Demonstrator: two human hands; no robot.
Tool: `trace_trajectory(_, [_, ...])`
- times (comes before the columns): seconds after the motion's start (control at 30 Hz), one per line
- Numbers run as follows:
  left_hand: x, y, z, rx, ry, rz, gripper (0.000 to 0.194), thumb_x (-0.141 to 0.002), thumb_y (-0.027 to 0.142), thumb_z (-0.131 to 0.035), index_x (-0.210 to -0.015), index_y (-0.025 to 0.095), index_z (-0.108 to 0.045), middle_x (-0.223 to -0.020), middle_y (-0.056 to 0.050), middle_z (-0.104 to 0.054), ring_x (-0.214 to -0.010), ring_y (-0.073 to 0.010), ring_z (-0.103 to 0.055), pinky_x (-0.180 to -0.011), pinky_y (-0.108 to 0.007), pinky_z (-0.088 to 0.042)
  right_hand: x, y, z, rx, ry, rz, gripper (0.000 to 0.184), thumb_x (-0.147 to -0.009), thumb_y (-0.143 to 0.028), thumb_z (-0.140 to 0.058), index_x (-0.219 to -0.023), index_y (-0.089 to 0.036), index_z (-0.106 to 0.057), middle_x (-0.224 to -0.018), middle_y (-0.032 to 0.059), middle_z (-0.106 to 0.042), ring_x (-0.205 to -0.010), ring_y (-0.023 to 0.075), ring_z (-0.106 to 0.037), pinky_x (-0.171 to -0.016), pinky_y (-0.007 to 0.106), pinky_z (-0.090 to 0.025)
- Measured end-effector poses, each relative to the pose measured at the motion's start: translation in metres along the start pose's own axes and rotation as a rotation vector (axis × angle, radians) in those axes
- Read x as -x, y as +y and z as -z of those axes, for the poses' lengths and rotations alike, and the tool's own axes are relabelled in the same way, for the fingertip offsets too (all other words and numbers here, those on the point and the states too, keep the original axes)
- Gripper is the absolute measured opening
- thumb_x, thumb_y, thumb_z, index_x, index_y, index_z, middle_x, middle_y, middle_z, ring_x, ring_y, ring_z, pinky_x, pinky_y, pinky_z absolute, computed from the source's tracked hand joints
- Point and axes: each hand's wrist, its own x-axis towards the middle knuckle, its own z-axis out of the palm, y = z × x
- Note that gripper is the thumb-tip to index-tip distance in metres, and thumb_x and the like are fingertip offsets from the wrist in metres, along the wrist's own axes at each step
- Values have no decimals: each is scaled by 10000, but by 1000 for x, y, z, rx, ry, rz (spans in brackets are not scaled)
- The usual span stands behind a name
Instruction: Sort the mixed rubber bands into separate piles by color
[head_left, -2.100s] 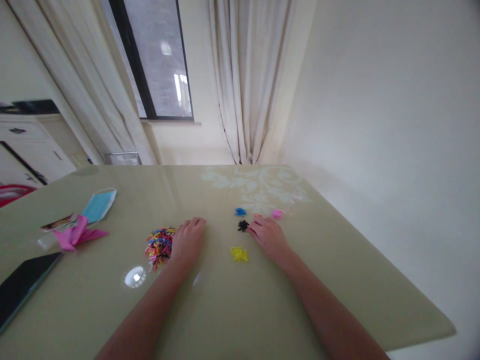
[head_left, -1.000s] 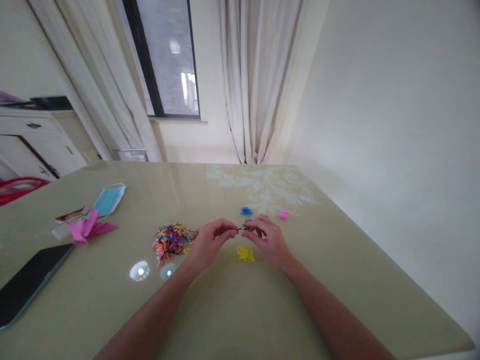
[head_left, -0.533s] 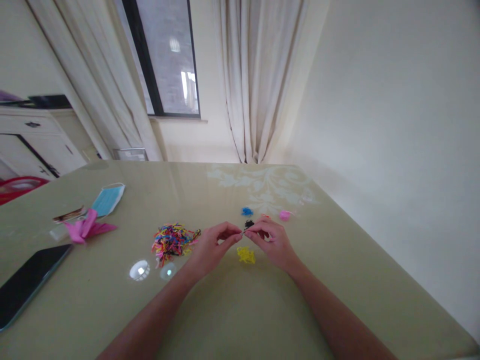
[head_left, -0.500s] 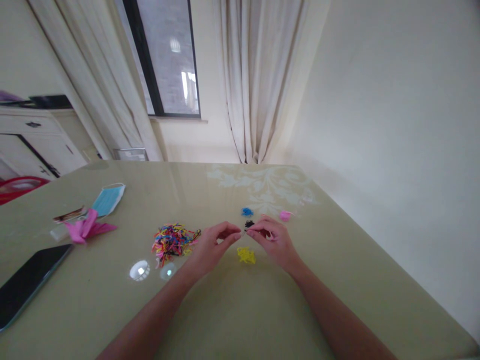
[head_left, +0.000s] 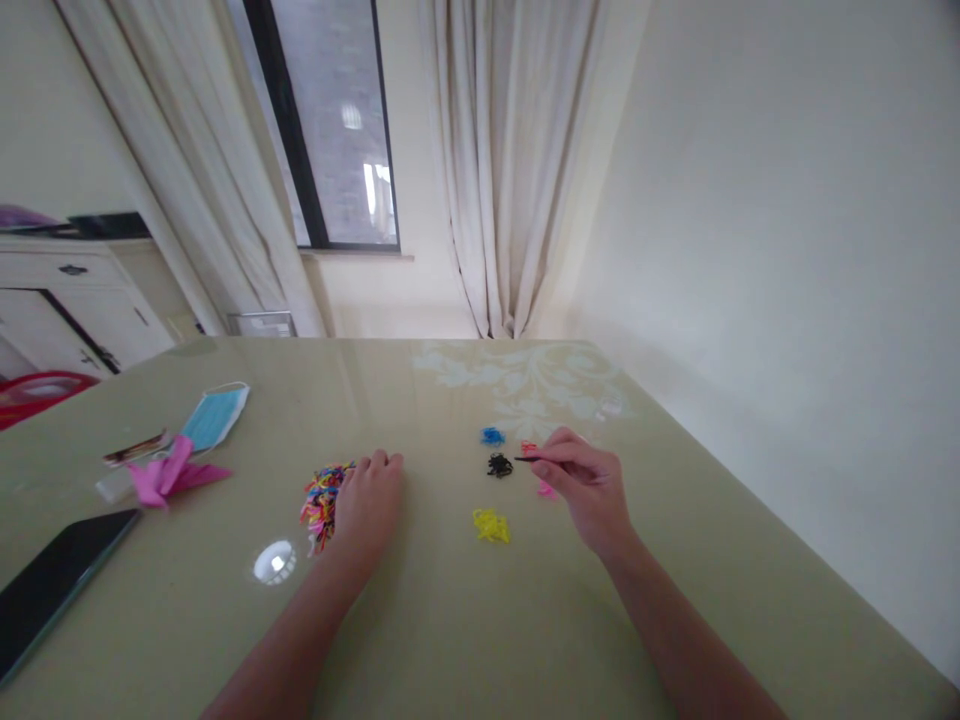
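A mixed pile of small coloured rubber bands (head_left: 321, 495) lies on the green table (head_left: 465, 630). My left hand (head_left: 366, 505) rests over the pile's right side, fingers curled down onto it. My right hand (head_left: 585, 485) pinches a thin black band (head_left: 525, 459) just right of a small black pile (head_left: 499, 465). A blue pile (head_left: 492, 436) lies behind it and a yellow pile (head_left: 490, 525) in front. Bits of pink bands (head_left: 546, 489) show under my right hand.
At the left lie a blue face mask (head_left: 214, 417), pink folded paper (head_left: 166, 472), a small packet (head_left: 135, 449) and a dark phone (head_left: 52, 585). A wall runs along the table's right edge. Curtains and a window stand behind the table.
My hands have parted. The left went back to the mixed pile. The right carried the black band to the right, beside the black pile.
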Motion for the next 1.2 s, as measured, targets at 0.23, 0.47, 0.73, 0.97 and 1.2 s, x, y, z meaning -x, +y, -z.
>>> trace_trajectory(0.23, [-2, -3, 3, 49, -19, -19, 269, -944, 60, -475, -1071, 169, -685, -1113, -130, -733, -1062, -289, -717, -870, -368, -532, 2, -5, 0, -43, -29, -7, 110, -826, -376, -877, -893, -289, -865, -800, 44, -672, -650, 150, -577, -479, 257, -460])
trace_trajectory(0.47, [-3, 0, 4, 84, -2, 3, 299, -965, 81, -436, -1075, 196, -689, -1100, -103, -764, -1030, -269, -745, -831, -348, -530, -4, 19, 7, 365, -48, -67, 175, -922, -376, -753, -875, -229, -836, -709, 30, -677, -615, 162, -570, -541, 275, -460])
trace_trajectory(0.73, [-8, -7, -2, 251, 128, 39, 328, -1030, 216, -412, -1110, 219, -730, -1003, -104, -805, -970, -283, -751, -843, -376, -526, 5, 58, -1, 928, -332, -128, 192, -961, -225, -648, -836, -193, -791, -792, 44, -719, -675, 173, -616, -674, 289, -460])
trace_trajectory(0.97, [-18, -11, -3, 1014, 166, 116, 237, -948, 316, -564, -1076, 216, -737, -1031, -65, -815, -846, -208, -755, -565, -243, -556, 4, 66, 1, 1006, -359, -170, 190, -965, -264, -674, -813, -186, -758, -812, 41, -708, -727, 192, -651, -681, 291, -445])
trace_trajectory(1.2, [-20, -11, -5, 1195, 130, 135, 250, -881, 330, -594, -1031, 198, -744, -1047, -89, -803, -863, -229, -751, -477, -236, -550, 4, 62, -1, 946, -325, -128, 225, -965, -259, -673, -759, -179, -714, -787, 35, -686, -693, 181, -614, -671, 289, -423])
